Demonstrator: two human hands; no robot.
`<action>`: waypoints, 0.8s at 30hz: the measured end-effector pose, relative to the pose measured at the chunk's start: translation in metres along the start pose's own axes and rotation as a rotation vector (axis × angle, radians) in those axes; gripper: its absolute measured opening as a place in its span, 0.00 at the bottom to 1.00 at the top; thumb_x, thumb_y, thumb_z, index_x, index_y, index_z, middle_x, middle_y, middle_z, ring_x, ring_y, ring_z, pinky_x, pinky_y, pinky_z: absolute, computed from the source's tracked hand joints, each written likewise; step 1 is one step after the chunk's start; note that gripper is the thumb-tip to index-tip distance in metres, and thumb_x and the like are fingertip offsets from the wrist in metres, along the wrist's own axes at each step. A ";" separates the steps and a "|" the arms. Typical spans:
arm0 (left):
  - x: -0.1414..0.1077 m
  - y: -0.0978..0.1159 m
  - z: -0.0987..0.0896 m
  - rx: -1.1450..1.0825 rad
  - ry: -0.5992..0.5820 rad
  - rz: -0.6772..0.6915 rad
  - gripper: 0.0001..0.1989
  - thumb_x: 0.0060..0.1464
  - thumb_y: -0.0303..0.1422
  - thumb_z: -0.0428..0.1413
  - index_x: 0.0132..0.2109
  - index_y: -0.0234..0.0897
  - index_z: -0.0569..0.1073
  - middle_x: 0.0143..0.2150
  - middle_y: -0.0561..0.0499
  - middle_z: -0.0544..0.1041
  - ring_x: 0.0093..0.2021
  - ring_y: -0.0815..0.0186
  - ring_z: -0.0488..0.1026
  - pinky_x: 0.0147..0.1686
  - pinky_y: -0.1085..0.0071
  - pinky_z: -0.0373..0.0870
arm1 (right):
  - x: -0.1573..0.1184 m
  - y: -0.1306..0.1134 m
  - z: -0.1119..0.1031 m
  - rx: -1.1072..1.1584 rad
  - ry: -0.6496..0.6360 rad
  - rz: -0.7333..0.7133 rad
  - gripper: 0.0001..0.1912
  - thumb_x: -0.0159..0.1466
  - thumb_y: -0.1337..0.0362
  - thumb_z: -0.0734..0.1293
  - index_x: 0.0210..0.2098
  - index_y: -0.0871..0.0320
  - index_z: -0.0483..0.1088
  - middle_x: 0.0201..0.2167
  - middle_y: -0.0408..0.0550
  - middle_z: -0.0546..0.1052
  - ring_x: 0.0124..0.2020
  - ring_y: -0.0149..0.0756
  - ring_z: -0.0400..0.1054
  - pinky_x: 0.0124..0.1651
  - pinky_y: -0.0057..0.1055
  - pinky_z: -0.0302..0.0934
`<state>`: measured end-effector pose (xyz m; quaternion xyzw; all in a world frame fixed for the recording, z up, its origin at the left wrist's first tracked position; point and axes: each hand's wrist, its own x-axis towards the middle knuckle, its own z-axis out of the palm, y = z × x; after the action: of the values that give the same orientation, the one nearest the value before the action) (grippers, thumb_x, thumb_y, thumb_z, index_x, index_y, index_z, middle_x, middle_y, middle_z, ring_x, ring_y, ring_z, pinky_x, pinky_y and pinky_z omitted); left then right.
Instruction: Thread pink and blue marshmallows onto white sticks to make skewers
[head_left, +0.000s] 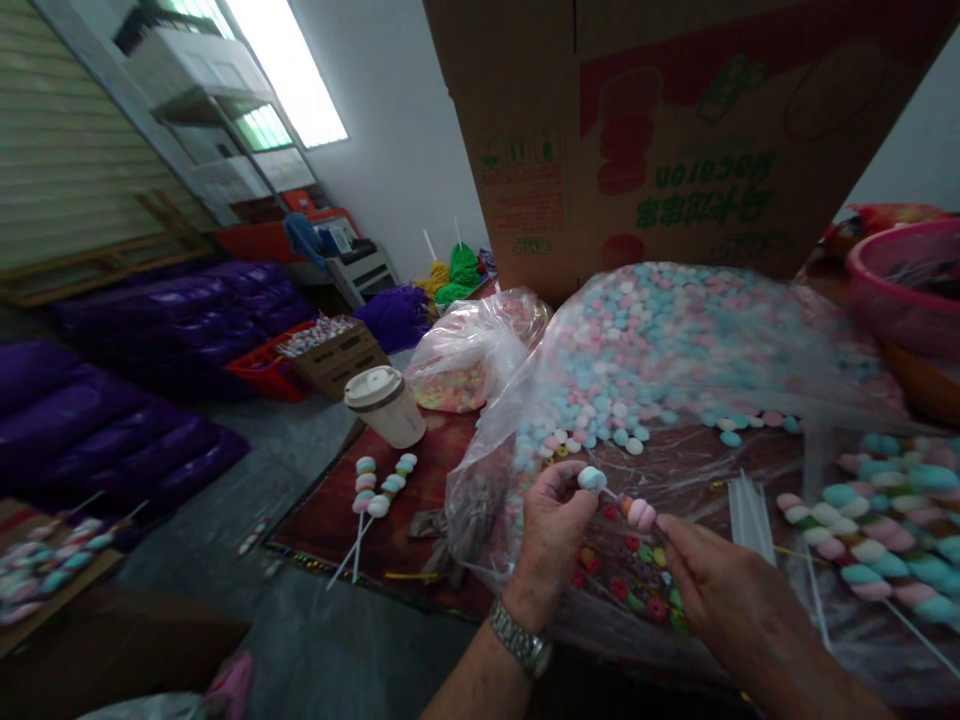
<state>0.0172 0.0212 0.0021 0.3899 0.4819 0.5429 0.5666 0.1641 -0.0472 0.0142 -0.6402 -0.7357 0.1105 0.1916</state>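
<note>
Left hand point(547, 520) came up from the bottom edge, forearm angled up and right, metal watch point(519, 638) on the wrist. Fingers were curled, thumb and index pinching a blue candy point(592, 478) at the upper-left end of the white stick point(611, 494). Right hand point(739, 590) reached in from lower right, back of hand up, fingertips pinched at the stick's lower-right end, just beside the pink candy point(641, 515) threaded on it. Stick sat tilted between both hands, over the table.

Containers, L to R: cardboard tray point(75, 610) with candy skewers, low at far left; red basket point(259, 372); small carton point(341, 365) full of skewers beside it; cup point(386, 408) with white lid on, contents hidden; small clear bag point(457, 360) with yellow and pink pieces; large clear bag point(675, 340), blue/pink/white candies, some spilling from its near side; pink basin point(907, 285), contents too dark to ID. Big carton point(675, 130) stood behind the large bag.

Edges: table point(319, 520) ended left of two crossed skewers point(375, 490), stick ends at its near-left edge. Grey floor point(285, 630) lay beyond. Some red tabletop showed between those skewers and the left hand. Right of the right hand, a skewer pile point(885, 530) crowded the space.
</note>
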 end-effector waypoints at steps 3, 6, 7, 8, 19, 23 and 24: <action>-0.003 0.000 0.000 0.081 0.000 0.040 0.09 0.38 0.25 0.55 0.33 0.32 0.71 0.27 0.53 0.73 0.27 0.71 0.69 0.28 0.77 0.66 | 0.000 -0.003 -0.002 -0.112 -0.013 0.009 0.13 0.62 0.68 0.52 0.37 0.52 0.66 0.31 0.43 0.76 0.28 0.36 0.71 0.25 0.28 0.54; -0.008 0.001 0.000 0.200 -0.015 0.144 0.10 0.41 0.23 0.53 0.34 0.32 0.72 0.29 0.52 0.74 0.29 0.70 0.69 0.29 0.77 0.66 | -0.002 -0.007 -0.004 -0.186 -0.021 0.020 0.12 0.61 0.71 0.55 0.37 0.52 0.65 0.29 0.42 0.75 0.27 0.36 0.71 0.23 0.28 0.51; -0.009 0.001 0.000 0.235 -0.019 0.180 0.10 0.41 0.23 0.52 0.35 0.33 0.72 0.30 0.52 0.74 0.30 0.70 0.70 0.30 0.77 0.66 | -0.002 -0.008 -0.004 -0.203 -0.026 0.022 0.11 0.60 0.72 0.56 0.37 0.52 0.65 0.28 0.41 0.75 0.26 0.36 0.71 0.22 0.28 0.50; -0.010 0.000 0.000 0.264 -0.024 0.211 0.10 0.42 0.23 0.52 0.35 0.33 0.72 0.31 0.52 0.74 0.31 0.70 0.70 0.31 0.77 0.66 | -0.003 -0.010 -0.004 -0.216 -0.033 0.022 0.11 0.59 0.72 0.57 0.36 0.52 0.65 0.28 0.41 0.75 0.26 0.36 0.71 0.22 0.28 0.50; -0.011 -0.016 -0.009 0.470 -0.026 0.372 0.13 0.43 0.23 0.51 0.38 0.36 0.74 0.32 0.51 0.75 0.31 0.68 0.71 0.33 0.75 0.67 | 0.004 -0.022 -0.002 -0.201 -0.122 0.058 0.09 0.61 0.71 0.57 0.35 0.53 0.66 0.29 0.42 0.76 0.29 0.37 0.72 0.24 0.29 0.48; -0.012 -0.012 -0.011 0.307 -0.018 0.254 0.11 0.42 0.23 0.53 0.35 0.33 0.74 0.30 0.50 0.75 0.31 0.68 0.70 0.34 0.74 0.67 | 0.008 -0.017 0.009 -0.150 -0.111 0.088 0.10 0.63 0.69 0.55 0.36 0.53 0.66 0.30 0.42 0.76 0.29 0.37 0.72 0.24 0.29 0.49; -0.012 -0.009 -0.010 0.201 -0.032 0.190 0.09 0.43 0.25 0.54 0.35 0.32 0.74 0.31 0.50 0.74 0.32 0.67 0.70 0.34 0.74 0.66 | 0.008 -0.015 0.013 -0.131 -0.114 0.091 0.10 0.63 0.70 0.55 0.36 0.53 0.66 0.30 0.41 0.76 0.30 0.36 0.71 0.25 0.29 0.49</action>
<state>0.0100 0.0078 -0.0080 0.4971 0.4858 0.5366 0.4784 0.1446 -0.0404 0.0100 -0.6768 -0.7212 0.1069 0.1019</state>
